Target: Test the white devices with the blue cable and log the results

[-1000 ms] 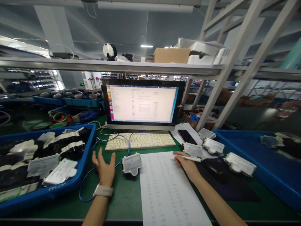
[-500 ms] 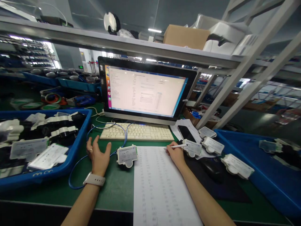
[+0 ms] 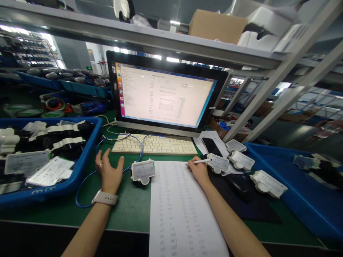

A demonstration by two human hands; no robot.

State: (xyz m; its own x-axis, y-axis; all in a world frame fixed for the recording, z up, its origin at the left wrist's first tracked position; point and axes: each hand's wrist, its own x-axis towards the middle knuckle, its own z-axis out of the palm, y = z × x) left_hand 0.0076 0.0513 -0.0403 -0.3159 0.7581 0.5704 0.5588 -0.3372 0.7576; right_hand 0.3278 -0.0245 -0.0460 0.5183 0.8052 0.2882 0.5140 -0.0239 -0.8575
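Observation:
My right hand (image 3: 199, 170) is closed on a white pen (image 3: 201, 161), its tip at the upper part of a long paper sheet (image 3: 171, 200) with columns of writing. My left hand (image 3: 110, 173), with a ring and a watch (image 3: 104, 197), rests on the green table with fingers spread, holding nothing. A blue cable (image 3: 80, 189) loops around and behind that hand. Between the left hand and the sheet sits a white labelled module (image 3: 144, 171), touched by neither hand. Another labelled module (image 3: 218, 162) lies just beyond the pen's rear end.
A monitor (image 3: 163, 96) stands behind a keyboard (image 3: 155, 144). Blue bins flank me: the left bin (image 3: 88, 157) holds several modules, the right bin (image 3: 284, 160) a few parts. A black mouse (image 3: 238, 187), a phone (image 3: 211, 147) and more modules lie right. A shelf (image 3: 150, 34) crosses overhead.
The camera view has tilted slightly downward, so everything sits a little higher in the picture. The pen in my right hand has shifted slightly; my left hand keeps its spread pose.

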